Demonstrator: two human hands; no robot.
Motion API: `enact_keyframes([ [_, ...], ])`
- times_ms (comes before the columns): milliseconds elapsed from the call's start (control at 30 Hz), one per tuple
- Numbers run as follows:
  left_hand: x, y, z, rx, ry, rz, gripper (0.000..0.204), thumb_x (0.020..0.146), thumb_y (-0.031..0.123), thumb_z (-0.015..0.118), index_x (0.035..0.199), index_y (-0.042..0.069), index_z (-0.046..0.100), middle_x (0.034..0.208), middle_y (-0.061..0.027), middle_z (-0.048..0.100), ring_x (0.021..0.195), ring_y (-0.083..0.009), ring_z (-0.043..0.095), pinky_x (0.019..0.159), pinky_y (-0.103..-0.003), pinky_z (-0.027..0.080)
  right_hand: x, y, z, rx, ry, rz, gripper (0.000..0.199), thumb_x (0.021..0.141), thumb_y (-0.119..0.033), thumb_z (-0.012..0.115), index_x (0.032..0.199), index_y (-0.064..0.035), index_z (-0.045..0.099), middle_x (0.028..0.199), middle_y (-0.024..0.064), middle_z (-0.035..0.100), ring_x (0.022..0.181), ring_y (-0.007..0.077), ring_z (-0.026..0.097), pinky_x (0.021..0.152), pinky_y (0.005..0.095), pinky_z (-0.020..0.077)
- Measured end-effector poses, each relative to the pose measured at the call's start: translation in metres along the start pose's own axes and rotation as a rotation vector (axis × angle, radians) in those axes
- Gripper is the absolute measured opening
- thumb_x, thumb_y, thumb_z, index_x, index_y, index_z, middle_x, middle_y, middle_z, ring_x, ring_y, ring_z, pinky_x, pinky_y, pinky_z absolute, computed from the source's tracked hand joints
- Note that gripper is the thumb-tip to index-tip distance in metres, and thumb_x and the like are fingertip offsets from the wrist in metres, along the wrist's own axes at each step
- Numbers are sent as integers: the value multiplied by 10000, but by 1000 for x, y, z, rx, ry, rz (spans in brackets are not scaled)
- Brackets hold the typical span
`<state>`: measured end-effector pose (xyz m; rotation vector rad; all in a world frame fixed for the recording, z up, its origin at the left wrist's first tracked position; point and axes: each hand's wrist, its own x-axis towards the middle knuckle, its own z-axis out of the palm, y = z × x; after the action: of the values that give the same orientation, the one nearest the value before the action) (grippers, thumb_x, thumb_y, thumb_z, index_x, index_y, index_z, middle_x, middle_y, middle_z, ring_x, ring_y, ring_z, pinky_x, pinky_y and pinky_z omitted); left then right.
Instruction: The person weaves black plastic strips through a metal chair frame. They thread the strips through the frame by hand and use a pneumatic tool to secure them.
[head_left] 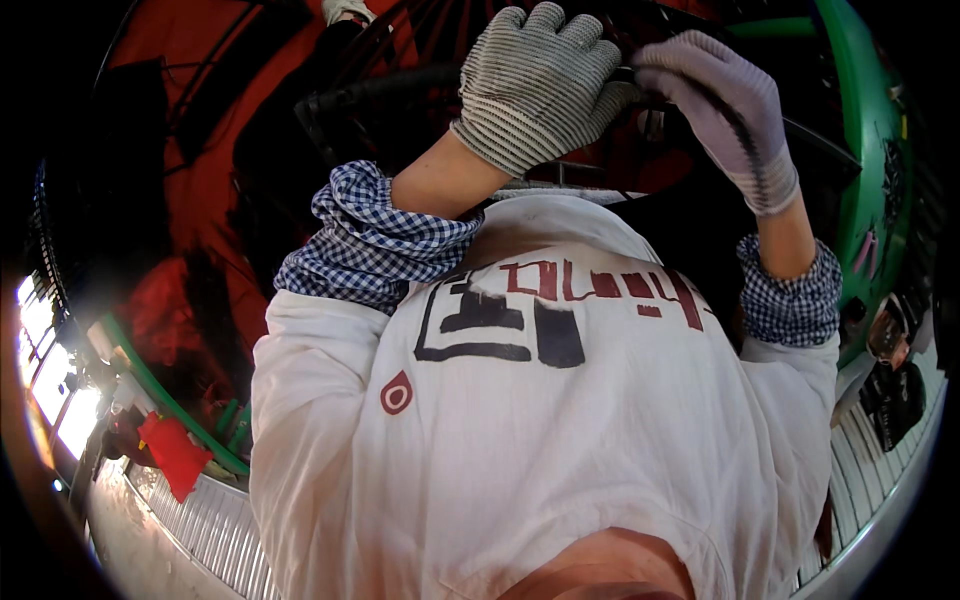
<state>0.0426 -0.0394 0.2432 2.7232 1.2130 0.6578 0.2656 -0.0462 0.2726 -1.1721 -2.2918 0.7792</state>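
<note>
My left hand (540,90), in a grey-and-white striped knit glove, is at the top middle with its back showing. Its fingers curl away out of sight, and its thumb points toward the other hand. Close by on the right is my right hand (725,120) in a pale lilac-grey glove, slightly blurred, its fingertips pressed together near that thumb. A small dark piece (625,73) shows between the two hands; its kind is too unclear to tell. Behind my left wrist runs a dark bar (390,88). Checked sleeve covers (385,235) bunch on both forearms.
A green curved frame (858,90) stands at the right, with pink-handled items (866,252) beside it. Lower right lies a black object (893,402) on a ribbed pale surface (860,490). A red cloth (173,455) hangs at the left near a bright window (60,400).
</note>
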Motion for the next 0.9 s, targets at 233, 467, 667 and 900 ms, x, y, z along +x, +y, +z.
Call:
enact_keyframes([
  [233,10,-1,9,21,21,-33,284,844,366,708,914,92,679,833,-78,580,804,-258,563,712,-404,422,31,27,17,352,194,271,105,935,23,609,936,44,711,836,71,725,763,118,660,702,244,528],
  [467,9,-10,24,136,47,-23,404,818,517,720,1003,158,733,868,-14,667,810,-230,615,707,-403,456,35,60,14,270,71,185,237,978,-180,668,1152,-26,713,1054,94,758,1005,175,719,929,287,569],
  [667,17,13,23,28,100,40,262,814,416,752,920,178,772,810,-9,696,838,-215,625,776,-376,492,-1,63,2,462,231,129,234,1006,-180,636,1173,-30,702,1083,72,748,970,139,712,828,249,562],
  [900,105,17,-12,94,-119,-271,457,894,498,633,999,78,779,995,-176,725,1055,-321,646,962,-444,499,79,102,-59,933,299,331,212,996,-179,576,937,-4,679,829,61,700,594,120,591,493,241,450],
])
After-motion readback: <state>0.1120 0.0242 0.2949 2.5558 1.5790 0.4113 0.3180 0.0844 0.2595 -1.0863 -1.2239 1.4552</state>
